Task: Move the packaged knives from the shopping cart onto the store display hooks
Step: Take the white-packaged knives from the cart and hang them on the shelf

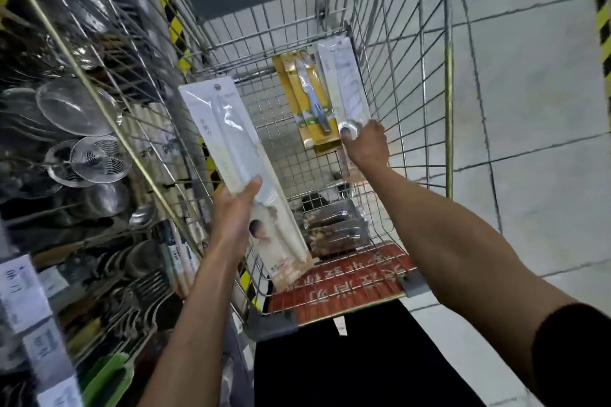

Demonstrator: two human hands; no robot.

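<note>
In the head view, the left hand [238, 205] is clamped on the lower part of a long white knife pack [238, 155], lifted above the near left edge of the shopping cart [448, 76]. The right hand [367, 144] grips the bottom end of a second white pack [345, 82] leaning against the cart's far wall, just beside a yellow pack [309, 99]. These look light, flat and stiff, with glossy, slippery plastic; pinching the card edge seems safest. Hooks cannot be made out among the shelf [76, 116] clutter.
</note>
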